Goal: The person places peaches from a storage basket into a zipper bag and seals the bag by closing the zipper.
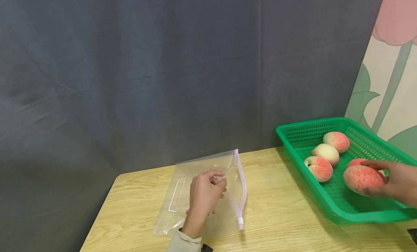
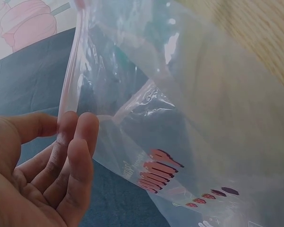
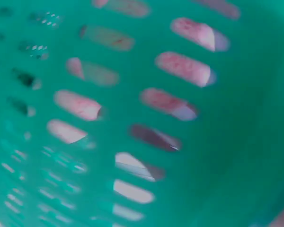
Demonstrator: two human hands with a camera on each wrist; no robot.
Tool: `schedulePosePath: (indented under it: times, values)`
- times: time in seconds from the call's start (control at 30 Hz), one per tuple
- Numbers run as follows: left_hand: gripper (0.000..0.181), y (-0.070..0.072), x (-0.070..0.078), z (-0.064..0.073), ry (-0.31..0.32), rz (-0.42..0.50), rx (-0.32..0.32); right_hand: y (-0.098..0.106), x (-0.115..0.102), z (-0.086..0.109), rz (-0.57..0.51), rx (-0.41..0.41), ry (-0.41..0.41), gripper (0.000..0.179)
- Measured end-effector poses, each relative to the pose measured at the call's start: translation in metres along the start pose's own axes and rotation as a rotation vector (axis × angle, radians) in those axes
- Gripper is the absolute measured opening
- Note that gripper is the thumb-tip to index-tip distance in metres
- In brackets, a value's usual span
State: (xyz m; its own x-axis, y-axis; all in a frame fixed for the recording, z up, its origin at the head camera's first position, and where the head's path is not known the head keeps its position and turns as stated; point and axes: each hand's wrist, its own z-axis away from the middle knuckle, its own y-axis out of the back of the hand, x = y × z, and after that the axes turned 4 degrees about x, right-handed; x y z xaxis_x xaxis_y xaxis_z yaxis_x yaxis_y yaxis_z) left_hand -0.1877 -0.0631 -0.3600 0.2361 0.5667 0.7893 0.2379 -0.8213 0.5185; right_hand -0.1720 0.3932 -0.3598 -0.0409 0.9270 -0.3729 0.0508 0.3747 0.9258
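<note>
At the table's middle lies a clear zip bag (image 1: 182, 172) with a pale purple zip edge (image 1: 242, 179) and a white slider. My left hand (image 1: 205, 192) pinches the bag's rim between thumb and fingertips, and its mouth gapes toward the right. In the left wrist view, red print shows on the bag film (image 2: 158, 170). Over at the right, my right hand (image 1: 399, 179) grips a pink-red peach (image 1: 363, 179) inside the green basket (image 1: 311, 188). Another peach (image 1: 355, 162) is partly hidden behind the held one.
Three more peaches (image 1: 325, 154) sit along the basket's left side. A dark grey curtain (image 1: 195, 82) hangs behind the wooden table (image 1: 270, 208). The perforated basket wall (image 3: 236, 123) fills most of the right wrist view.
</note>
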Motion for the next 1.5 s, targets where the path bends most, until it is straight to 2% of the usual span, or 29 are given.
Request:
schedulePosePath:
  times: [0.37,0.6,0.73,0.83,1.0,1.07,1.23,1.33,1.5]
  values:
    - [0.013,0.002,0.001,-0.001,0.010,0.012,0.033,0.007,-0.028,0.003,-0.156,0.080,0.009,0.088]
    - [0.013,-0.001,-0.002,0.002,-0.006,0.005,-0.008,0.005,-0.045,0.012,-0.225,0.209,0.016,0.086]
    - [0.015,-0.002,-0.004,0.002,-0.031,0.005,-0.033,0.004,-0.048,0.015,-0.267,0.195,0.026,0.086]
    - [0.015,-0.004,-0.005,0.002,-0.036,0.006,-0.027,0.002,-0.052,0.017,-0.298,0.176,0.050,0.086]
    - [0.015,-0.006,-0.005,0.004,-0.040,0.007,-0.027,-0.003,-0.069,0.022,-0.281,0.216,0.060,0.085]
    - [0.015,-0.006,-0.005,0.004,-0.039,0.002,-0.025,-0.006,-0.080,0.025,-0.253,0.246,0.094,0.081]
    - [0.017,-0.007,-0.005,0.004,-0.050,-0.011,-0.014,-0.016,-0.109,0.025,-0.240,0.324,0.253,0.072]
    - [0.017,-0.007,-0.003,0.003,-0.053,-0.007,-0.013,-0.017,-0.127,0.023,-0.289,0.296,0.294,0.071]
    - [0.016,-0.006,-0.002,0.003,-0.048,-0.004,-0.001,-0.023,-0.159,0.017,-0.326,0.213,0.276,0.070]
